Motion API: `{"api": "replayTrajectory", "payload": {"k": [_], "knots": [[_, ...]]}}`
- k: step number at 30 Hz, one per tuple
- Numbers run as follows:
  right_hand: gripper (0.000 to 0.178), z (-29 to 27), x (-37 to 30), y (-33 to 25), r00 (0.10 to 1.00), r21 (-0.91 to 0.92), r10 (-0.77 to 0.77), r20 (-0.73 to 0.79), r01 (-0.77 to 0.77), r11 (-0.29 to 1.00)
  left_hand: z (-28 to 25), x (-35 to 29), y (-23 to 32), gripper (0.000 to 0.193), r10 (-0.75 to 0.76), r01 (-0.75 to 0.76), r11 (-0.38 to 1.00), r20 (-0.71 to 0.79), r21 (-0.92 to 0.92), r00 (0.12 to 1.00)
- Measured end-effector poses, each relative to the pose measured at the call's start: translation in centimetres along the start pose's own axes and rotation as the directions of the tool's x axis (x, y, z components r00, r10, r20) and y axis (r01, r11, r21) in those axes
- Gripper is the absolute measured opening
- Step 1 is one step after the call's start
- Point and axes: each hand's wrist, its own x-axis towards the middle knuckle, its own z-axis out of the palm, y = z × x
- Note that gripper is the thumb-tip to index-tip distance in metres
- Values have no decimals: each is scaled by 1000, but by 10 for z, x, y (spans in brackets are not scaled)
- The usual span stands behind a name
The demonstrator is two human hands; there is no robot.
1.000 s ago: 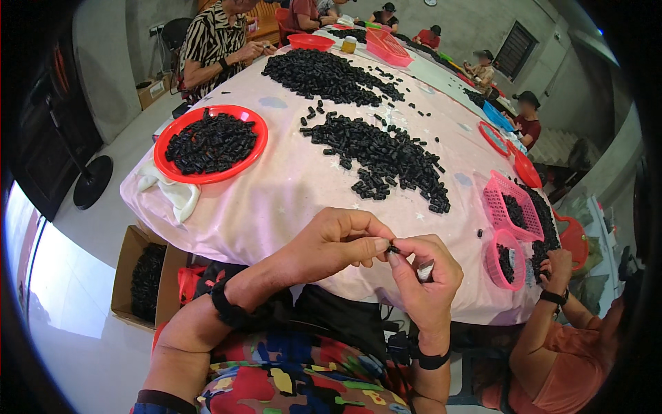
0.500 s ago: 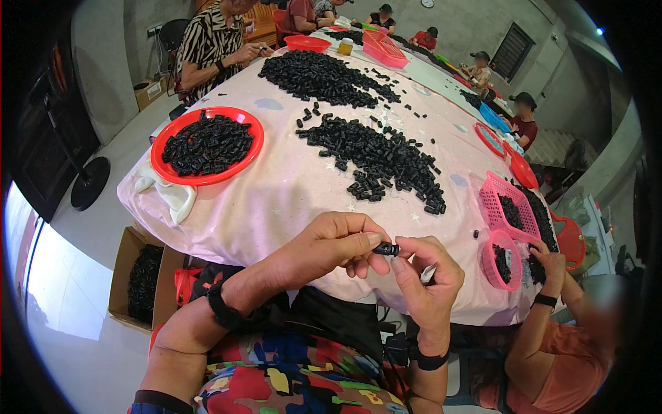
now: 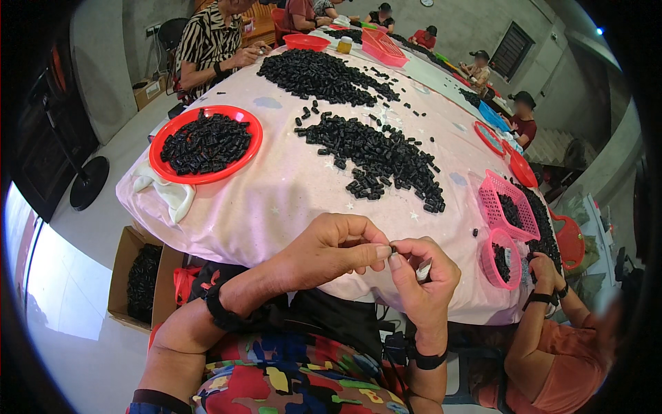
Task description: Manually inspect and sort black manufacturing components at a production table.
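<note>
Small black cylindrical piece [image 3: 393, 248] being pinched between left hand [image 3: 331, 250] and right hand [image 3: 424, 276] fingertips, above pink-clothed worktop [image 3: 276, 193]; right hand also gripping pale slim tool [image 3: 423, 270].

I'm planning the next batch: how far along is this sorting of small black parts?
Possibly done: a red tray and pink baskets already hold black parts. In hand: the left hand and right hand pinch one small black part. Left: big loose piles across the pink tablecloth, so much remains.
</note>
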Motion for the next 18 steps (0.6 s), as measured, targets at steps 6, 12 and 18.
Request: {"api": "replayTrajectory", "payload": {"k": [6,12,18], "knots": [[11,1,-2,2,1000,-19,16,-18,-16,1000,1,-1,1,23,25,-25,999,29,25,999],[11,1,-2,2,999,16,15,-41,-15,1000,3,-1,3,24,18,-18,1000,9,14,1000],[11,2,-4,6,998,38,6,-63,-3,999,1,-1,1,25,30,-31,999,19,21,999]]}}
